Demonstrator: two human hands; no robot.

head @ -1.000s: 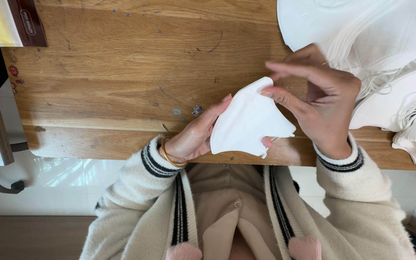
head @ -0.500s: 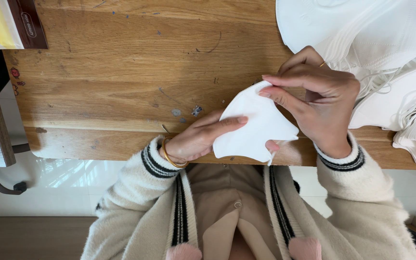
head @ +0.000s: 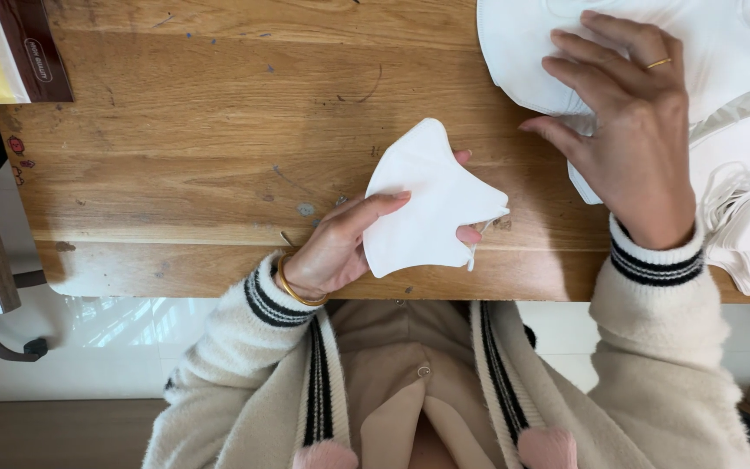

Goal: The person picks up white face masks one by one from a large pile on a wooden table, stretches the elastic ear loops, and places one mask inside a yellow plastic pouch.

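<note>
looking down from the head camera, the left hand [head: 340,247] grips a folded white face mask [head: 431,204] alone, thumb lying across its front and fingertips [head: 469,233] curling round the far edge. the mask is a smooth, matte, soft fabric piece with a curved top and a pinched waist; a thin white ear loop [head: 476,252] dangles just under those fingertips. it sits above the near edge of the wooden table [head: 201,156], whose grain is warm brown, scuffed and speckled with small marks. the right hand [head: 631,130] lies spread, fingers wide and flat, on a heap of white masks [head: 740,61] up and to the right of the held one; a gold ring [head: 658,62] circles one finger. a gold bangle [head: 286,285] rings the left wrist, and fuzzy cream sleeves with dark stripes cover both arms. far left of the left hand, a yellow and brown package [head: 6,48] shows at the corner.

half a second earlier both hands pinched the mask together; since then the right has let go and moved onto the heap, and the mask has turned more upright in the left.
</note>
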